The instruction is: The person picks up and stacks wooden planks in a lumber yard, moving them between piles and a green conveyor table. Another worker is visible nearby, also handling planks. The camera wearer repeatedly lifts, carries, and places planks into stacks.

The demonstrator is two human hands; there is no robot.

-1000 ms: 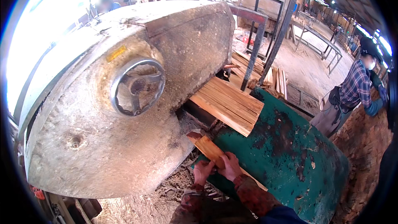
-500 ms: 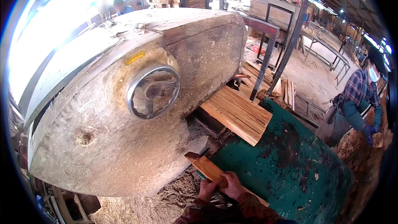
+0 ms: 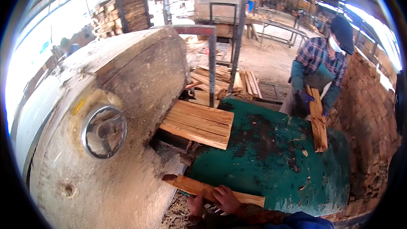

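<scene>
A narrow wooden board (image 3: pixel 196 185) with a dark, bark-like left end lies along the near edge of the green metal table (image 3: pixel 263 174). My left hand (image 3: pixel 196 204) grips its near side, the fingers partly hidden beneath. Beside it, my right hand (image 3: pixel 226 199) is closed over the top of the same board. A paler length of wood (image 3: pixel 253 199) shows to the right of that hand; whether it is a separate piece I cannot tell. Farther off, several sawn strips (image 3: pixel 199 121) lie side by side, sticking out of the big dusty machine (image 3: pixel 140 68).
A metal handwheel (image 3: pixel 104 132) juts from the machine's housing. Across the green table, a co-worker (image 3: pixel 320 68) in a plaid shirt and gloves holds another board (image 3: pixel 317 121) over the far edge. Upright steel posts (image 3: pixel 237 38) and a pile of offcuts (image 3: pixel 216 78) stand behind.
The view has turned right, so the machine sits farther left. The co-worker has come closer to the table, with a board now reaching over it. My hands still hold the board, now lying more level.
</scene>
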